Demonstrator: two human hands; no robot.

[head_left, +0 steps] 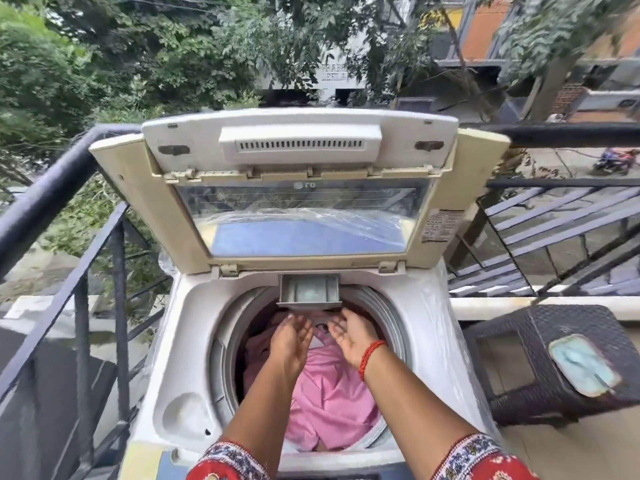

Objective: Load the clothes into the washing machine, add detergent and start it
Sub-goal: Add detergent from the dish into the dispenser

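Fingers of both hands are straight and slightly spread, holding nothing: the left hand (292, 336) and right hand (349, 336) reach palm-inward just below the front lip of the detergent drawer (308, 293), which stands pulled out over the back rim of the drum. Whether any fingertip touches the drawer I cannot tell. Its tray shows a pale patch that may be powder, though that is unclear.

Below the drawer, the clothes (325, 386), mostly pink cloth, already lie heaped in the drum of the washing machine (180, 341), so loading looks largely done and the step in hand is probably closing the drawer. To do it well, set both sets of fingertips flat on the drawer's front face, one toward each end, and push evenly straight back so it does not skew in its slot; keep the cloth beneath it pressed down so nothing snags.

Behind the drawer the lid (301, 188) stands propped open and folded, leaving free space over the drum but hanging close above the drawer's back. Left of the drawer, beyond the machine's wall, a dark railing (62, 188) runs close beside the machine; right of the drawer, a woven stool (540, 351) bearing a pale blue pad sits near the machine, so the arms have the most room coming straight from the front.
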